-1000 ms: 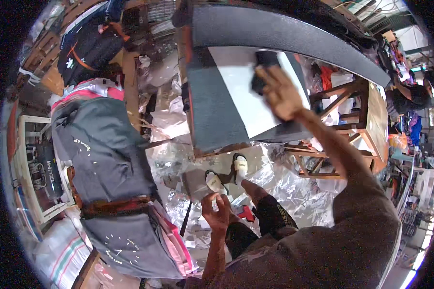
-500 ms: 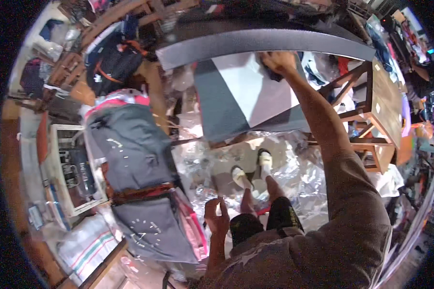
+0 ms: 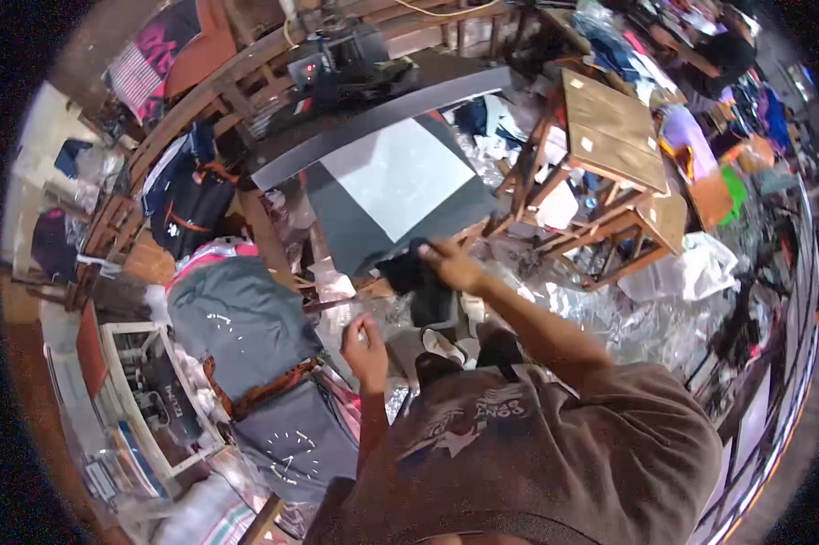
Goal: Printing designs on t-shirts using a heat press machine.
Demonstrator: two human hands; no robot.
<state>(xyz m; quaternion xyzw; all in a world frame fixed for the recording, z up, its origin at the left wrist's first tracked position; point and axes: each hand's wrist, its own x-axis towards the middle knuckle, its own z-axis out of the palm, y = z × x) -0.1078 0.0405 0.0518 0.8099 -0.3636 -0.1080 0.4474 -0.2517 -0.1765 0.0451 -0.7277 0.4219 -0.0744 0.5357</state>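
My right hand (image 3: pixel 455 265) is closed on a black cloth (image 3: pixel 408 271) at the near edge of a dark grey flat panel (image 3: pixel 341 213). Part of the cloth hangs below the hand, dark against my legs, so its full shape is hard to tell. On the panel lies a white square sheet (image 3: pixel 400 173), its corner pointing toward me. A long dark grey bar-like edge (image 3: pixel 382 123) runs along the panel's far side. My left hand (image 3: pixel 364 352) is raised in front of my body, fingers loosely curled with a gap at the thumb, nothing visible in it.
Grey printed garments (image 3: pixel 241 318) lie stacked at my left, beside a white-framed box (image 3: pixel 142 400). A wooden stool (image 3: pixel 614 132) stands right of the panel. Clear plastic sheeting (image 3: pixel 591 309) covers the floor. Another person (image 3: pixel 723 54) is at the far right.
My right hand has come back from the panel's far side to its near edge, drawing the black cloth with it. The view has turned; my left hand stays raised near my body.
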